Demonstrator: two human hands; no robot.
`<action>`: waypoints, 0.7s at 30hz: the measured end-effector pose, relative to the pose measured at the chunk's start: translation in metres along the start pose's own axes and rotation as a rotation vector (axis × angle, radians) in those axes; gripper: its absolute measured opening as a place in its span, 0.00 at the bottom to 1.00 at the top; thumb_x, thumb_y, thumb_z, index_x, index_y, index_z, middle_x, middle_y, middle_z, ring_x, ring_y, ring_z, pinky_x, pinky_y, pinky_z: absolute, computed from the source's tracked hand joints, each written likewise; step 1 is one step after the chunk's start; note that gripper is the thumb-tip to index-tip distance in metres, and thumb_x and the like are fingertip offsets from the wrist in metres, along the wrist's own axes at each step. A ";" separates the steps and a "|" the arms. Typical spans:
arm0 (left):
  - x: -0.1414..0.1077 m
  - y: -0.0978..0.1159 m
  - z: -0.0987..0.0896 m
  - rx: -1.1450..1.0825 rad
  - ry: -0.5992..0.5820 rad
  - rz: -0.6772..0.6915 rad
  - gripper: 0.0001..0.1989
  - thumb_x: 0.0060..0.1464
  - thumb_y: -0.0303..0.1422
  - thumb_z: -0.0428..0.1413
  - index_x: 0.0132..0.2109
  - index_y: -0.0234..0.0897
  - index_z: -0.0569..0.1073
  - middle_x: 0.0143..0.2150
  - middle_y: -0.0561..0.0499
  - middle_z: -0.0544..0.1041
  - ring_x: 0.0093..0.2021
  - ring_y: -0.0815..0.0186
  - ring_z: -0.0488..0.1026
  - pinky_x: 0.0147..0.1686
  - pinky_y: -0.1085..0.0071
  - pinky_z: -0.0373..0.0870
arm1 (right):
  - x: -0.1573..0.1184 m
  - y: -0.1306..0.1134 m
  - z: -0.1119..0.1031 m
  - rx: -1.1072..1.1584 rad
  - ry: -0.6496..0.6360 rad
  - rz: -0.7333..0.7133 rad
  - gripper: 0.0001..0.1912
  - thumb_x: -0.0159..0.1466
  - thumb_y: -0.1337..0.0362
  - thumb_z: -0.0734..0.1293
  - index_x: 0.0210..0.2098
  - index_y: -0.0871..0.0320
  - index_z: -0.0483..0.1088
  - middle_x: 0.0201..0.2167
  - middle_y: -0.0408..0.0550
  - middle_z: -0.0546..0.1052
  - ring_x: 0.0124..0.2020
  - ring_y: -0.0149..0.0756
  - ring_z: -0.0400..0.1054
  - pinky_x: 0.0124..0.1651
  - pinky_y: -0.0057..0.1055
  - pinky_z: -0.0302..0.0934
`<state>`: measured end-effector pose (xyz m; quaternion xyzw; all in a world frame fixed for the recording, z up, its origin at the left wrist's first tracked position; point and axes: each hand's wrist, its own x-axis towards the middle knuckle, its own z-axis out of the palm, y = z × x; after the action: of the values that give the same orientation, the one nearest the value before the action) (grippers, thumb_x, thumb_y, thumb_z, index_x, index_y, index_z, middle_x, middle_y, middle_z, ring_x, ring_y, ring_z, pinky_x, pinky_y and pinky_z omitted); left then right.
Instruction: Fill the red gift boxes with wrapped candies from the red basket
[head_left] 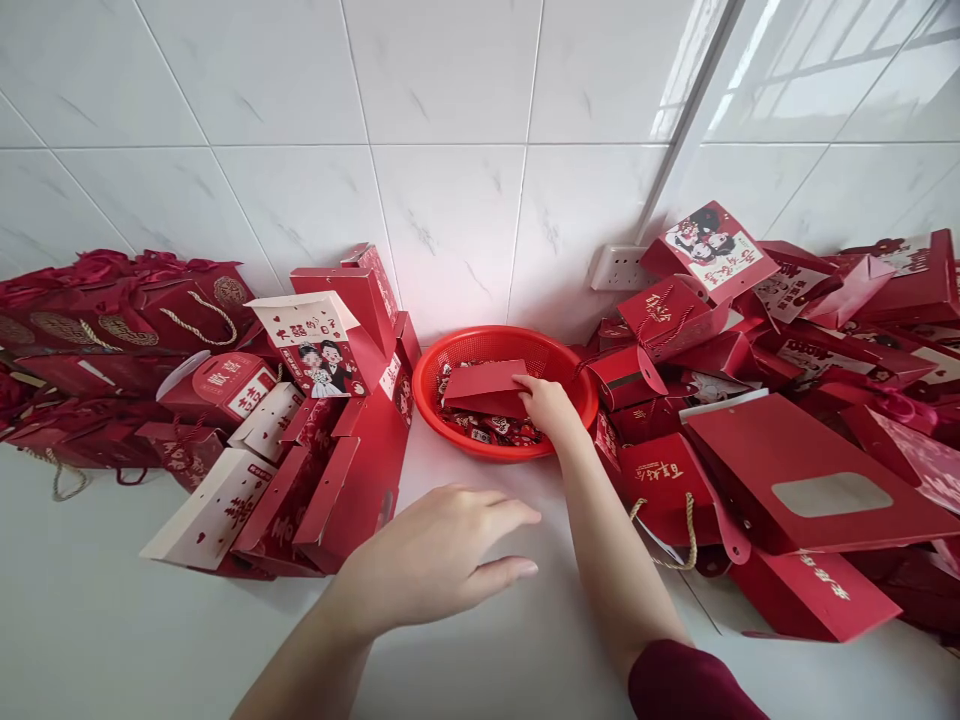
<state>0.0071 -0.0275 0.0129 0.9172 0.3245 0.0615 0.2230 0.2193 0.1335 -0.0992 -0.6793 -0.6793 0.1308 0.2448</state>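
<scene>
My right hand (546,402) reaches into a round red plastic basket (507,448) by the tiled wall, its fingers closed on the right edge of a red box (484,384). Beneath that box lie many small red wrapped pieces (495,428). My left hand (439,555) hovers nearer to me, over the white surface, with thumb and fingers apart and nothing in it. It is in front of and below the basket, clear of the boxes to its left.
Upright red and white boxes (352,480) stand left of the basket, with red gift bags (172,310) with rope handles further left. A heap of red boxes (810,470) fills the right side. A wall socket (619,268) sits behind it.
</scene>
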 end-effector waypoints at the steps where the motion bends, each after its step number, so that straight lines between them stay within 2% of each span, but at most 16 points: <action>1: 0.000 -0.001 0.000 0.003 0.004 -0.005 0.19 0.65 0.42 0.51 0.59 0.45 0.71 0.53 0.50 0.78 0.50 0.56 0.76 0.48 0.62 0.71 | 0.001 0.000 0.000 -0.006 0.017 0.008 0.22 0.68 0.68 0.60 0.60 0.54 0.71 0.52 0.50 0.78 0.55 0.42 0.71 0.59 0.32 0.60; 5: 0.001 -0.003 -0.003 -0.010 0.059 -0.042 0.19 0.65 0.42 0.51 0.60 0.45 0.71 0.54 0.52 0.78 0.51 0.58 0.76 0.52 0.62 0.70 | 0.003 0.001 -0.006 -0.029 0.095 0.035 0.19 0.69 0.67 0.58 0.55 0.58 0.75 0.50 0.53 0.79 0.52 0.44 0.72 0.58 0.34 0.61; 9: 0.001 -0.005 -0.008 -0.050 0.209 -0.132 0.17 0.66 0.41 0.50 0.58 0.45 0.72 0.55 0.53 0.77 0.54 0.60 0.74 0.54 0.64 0.69 | -0.005 0.000 -0.024 -0.054 0.162 0.053 0.21 0.71 0.66 0.53 0.53 0.62 0.74 0.47 0.57 0.79 0.49 0.46 0.73 0.55 0.38 0.63; 13: 0.002 -0.009 -0.010 -0.045 0.312 -0.195 0.17 0.66 0.40 0.50 0.58 0.44 0.72 0.56 0.54 0.77 0.54 0.62 0.73 0.55 0.65 0.69 | -0.017 -0.021 -0.033 -0.086 0.170 0.009 0.20 0.72 0.62 0.53 0.55 0.61 0.69 0.51 0.59 0.76 0.53 0.49 0.69 0.54 0.42 0.62; 16: 0.003 -0.009 -0.009 -0.046 0.290 -0.187 0.16 0.66 0.41 0.50 0.57 0.44 0.73 0.55 0.54 0.77 0.54 0.62 0.74 0.54 0.66 0.69 | -0.005 -0.048 -0.031 -0.107 0.064 -0.086 0.24 0.69 0.56 0.62 0.61 0.56 0.63 0.60 0.57 0.68 0.62 0.49 0.60 0.59 0.43 0.58; 17: 0.003 -0.009 -0.009 -0.047 0.273 -0.177 0.16 0.66 0.41 0.50 0.56 0.44 0.73 0.55 0.54 0.77 0.54 0.62 0.74 0.53 0.66 0.69 | 0.004 -0.056 -0.030 -0.115 0.004 -0.099 0.29 0.66 0.55 0.66 0.63 0.55 0.60 0.63 0.57 0.65 0.64 0.50 0.57 0.62 0.45 0.55; 19: 0.001 -0.008 -0.009 -0.037 0.230 -0.165 0.16 0.66 0.41 0.50 0.57 0.45 0.73 0.55 0.54 0.77 0.54 0.61 0.74 0.53 0.65 0.69 | 0.030 -0.065 -0.028 -0.140 -0.124 -0.051 0.41 0.56 0.55 0.75 0.64 0.60 0.59 0.66 0.63 0.60 0.68 0.59 0.48 0.65 0.55 0.48; 20: -0.001 -0.008 -0.008 -0.025 0.203 -0.168 0.17 0.66 0.41 0.50 0.57 0.45 0.72 0.55 0.53 0.77 0.53 0.60 0.74 0.53 0.65 0.69 | 0.044 -0.067 -0.027 -0.148 -0.190 -0.010 0.48 0.50 0.56 0.79 0.65 0.62 0.59 0.67 0.66 0.59 0.68 0.63 0.47 0.65 0.57 0.47; 21: -0.003 -0.008 -0.008 -0.010 0.169 -0.177 0.18 0.65 0.41 0.50 0.58 0.45 0.72 0.55 0.52 0.77 0.53 0.59 0.75 0.52 0.64 0.70 | 0.056 -0.067 -0.027 -0.146 -0.259 0.020 0.51 0.45 0.57 0.81 0.64 0.61 0.61 0.66 0.66 0.61 0.67 0.64 0.51 0.64 0.57 0.49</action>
<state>-0.0021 -0.0205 0.0164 0.8752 0.4217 0.1201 0.2042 0.1785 0.1816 -0.0334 -0.6796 -0.7060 0.1701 0.1035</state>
